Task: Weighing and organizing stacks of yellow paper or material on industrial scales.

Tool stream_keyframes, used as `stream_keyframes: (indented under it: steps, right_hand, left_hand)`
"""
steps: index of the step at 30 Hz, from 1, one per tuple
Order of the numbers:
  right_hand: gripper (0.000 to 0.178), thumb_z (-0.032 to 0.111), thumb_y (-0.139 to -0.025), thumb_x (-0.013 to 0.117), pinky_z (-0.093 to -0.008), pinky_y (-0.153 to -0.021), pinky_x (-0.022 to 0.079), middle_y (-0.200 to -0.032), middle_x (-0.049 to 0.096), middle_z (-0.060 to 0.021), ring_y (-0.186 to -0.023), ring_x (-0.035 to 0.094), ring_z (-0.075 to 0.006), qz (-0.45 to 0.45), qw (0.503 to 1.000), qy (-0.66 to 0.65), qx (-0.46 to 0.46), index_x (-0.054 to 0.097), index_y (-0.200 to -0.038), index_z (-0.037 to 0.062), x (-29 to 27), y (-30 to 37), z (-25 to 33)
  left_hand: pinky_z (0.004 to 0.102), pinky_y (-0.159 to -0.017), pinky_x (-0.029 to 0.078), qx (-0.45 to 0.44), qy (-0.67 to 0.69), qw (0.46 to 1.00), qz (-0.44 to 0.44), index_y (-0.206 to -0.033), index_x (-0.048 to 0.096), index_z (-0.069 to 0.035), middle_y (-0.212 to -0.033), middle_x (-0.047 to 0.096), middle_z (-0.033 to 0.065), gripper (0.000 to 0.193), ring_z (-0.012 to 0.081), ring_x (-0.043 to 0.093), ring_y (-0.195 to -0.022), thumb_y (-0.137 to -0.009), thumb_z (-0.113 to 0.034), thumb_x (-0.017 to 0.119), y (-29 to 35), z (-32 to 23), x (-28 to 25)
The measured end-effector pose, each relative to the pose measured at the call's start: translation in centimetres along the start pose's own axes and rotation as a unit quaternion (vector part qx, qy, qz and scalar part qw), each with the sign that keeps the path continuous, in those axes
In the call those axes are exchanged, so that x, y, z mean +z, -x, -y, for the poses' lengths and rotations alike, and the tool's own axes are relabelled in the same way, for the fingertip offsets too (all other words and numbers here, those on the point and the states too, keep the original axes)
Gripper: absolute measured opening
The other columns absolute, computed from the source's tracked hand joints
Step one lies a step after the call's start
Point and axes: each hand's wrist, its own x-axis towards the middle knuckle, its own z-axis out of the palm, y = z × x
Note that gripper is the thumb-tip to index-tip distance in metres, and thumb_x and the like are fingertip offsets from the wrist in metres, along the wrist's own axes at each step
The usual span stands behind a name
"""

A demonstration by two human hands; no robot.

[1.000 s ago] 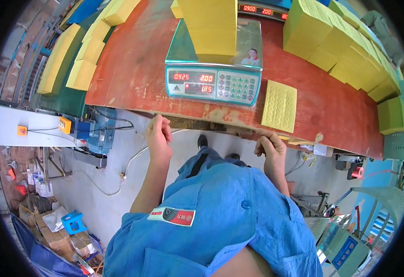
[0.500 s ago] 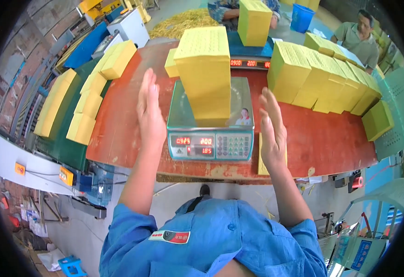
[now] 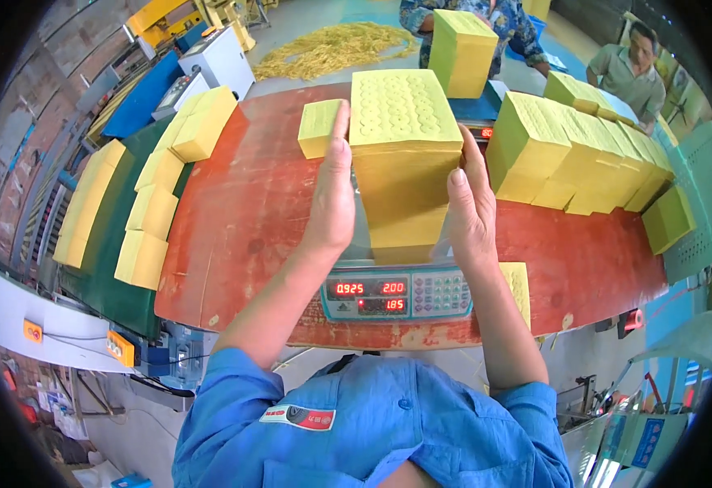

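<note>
A tall stack of yellow paper sheets (image 3: 406, 187), with rows of ring patterns pressed into its top, stands upright on a digital scale (image 3: 397, 294) with red lit figures. My left hand (image 3: 331, 199) is flat along the stack's left side, fingers stretched up and away from me. Along the right side, my right hand (image 3: 472, 215) is likewise straight-fingered, thumb raised. Both palms face the stack very closely; whether they press on it I cannot tell. A smaller yellow paper block (image 3: 317, 130) lies behind my left fingertips.
Yellow stacks stand in a row (image 3: 567, 154) at the right and on a green conveyor (image 3: 105, 268) at the left. Across the red table (image 3: 234, 203), a co-worker in camouflage sleeves (image 3: 519, 32) is at another yellow stack (image 3: 463, 53) by a second scale. Another person (image 3: 629, 73) sits far right.
My hands have moved inward from wide apart to close beside the stack. The view has shifted, with the scale lower and farther right. Across the table, the co-worker has leaned in.
</note>
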Motion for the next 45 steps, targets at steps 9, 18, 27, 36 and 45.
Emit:
stream_keyframes:
  steps: [9,18,27,36,45]
  right_hand:
    - [0.046,0.018,-0.099,0.049,-0.036,-0.106,0.039,-0.143,0.048,-0.0123,-0.13,0.048,-0.0229,-0.106,0.993,0.002,0.061,0.044,-0.141,0.0009,-4.2,3.5,1.0]
    - [0.041,0.009,-0.096,0.051,-0.034,-0.099,0.045,-0.136,0.051,-0.0132,-0.12,0.053,-0.0208,-0.1,0.985,-0.069,0.122,0.047,-0.136,-0.0011,-6.5,6.8,1.4]
    - [0.041,0.004,-0.095,0.051,-0.0329,-0.096,0.046,-0.132,0.055,-0.012,-0.115,0.056,-0.0195,-0.077,0.985,-0.066,0.139,0.047,-0.136,-0.001,-7.0,7.7,2.2]
    - [0.053,0.035,-0.1,0.05,-0.0389,-0.087,0.053,-0.127,0.059,-0.0148,-0.111,0.062,-0.0269,0.038,0.846,-0.47,0.251,0.044,-0.139,0.0001,-11.1,7.9,5.4]
    - [0.045,0.003,-0.087,0.053,-0.0322,-0.093,0.047,-0.121,0.061,-0.0132,-0.109,0.059,-0.0193,-0.163,0.899,0.005,0.406,0.051,-0.131,-0.0049,-21.9,18.1,1.0]
  left_hand:
    - [0.0324,-0.103,0.042,0.154,-0.509,0.835,0.145,-0.112,0.065,-0.002,-0.128,0.062,0.0104,0.028,0.0206,0.055,-0.121,-0.085,-0.009,0.071,-3.6,-4.5,-1.0]
    - [0.0315,-0.091,0.049,0.1,-0.486,0.858,0.134,-0.099,0.069,0.0,-0.108,0.071,0.0105,0.014,0.0198,0.065,-0.102,-0.085,-0.006,0.069,-5.0,-4.3,-0.1]
    - [0.0356,-0.092,0.05,0.191,-0.559,0.801,0.101,-0.097,0.069,0.0,-0.103,0.071,0.0113,0.011,0.0249,0.066,-0.103,-0.088,-0.004,0.064,-4.9,-4.0,0.8]
    - [0.0607,-0.106,0.034,0.358,-0.539,0.74,0.184,-0.093,0.065,-0.002,-0.109,0.067,0.0103,0.012,0.029,0.058,-0.119,-0.082,-0.005,0.064,5.2,-4.5,10.0]
    - [0.0493,-0.105,0.041,0.182,-0.31,0.865,0.351,-0.104,0.065,-0.001,-0.123,0.063,0.0133,0.032,0.0286,0.061,-0.115,-0.078,-0.017,0.073,18.7,6.8,16.7]
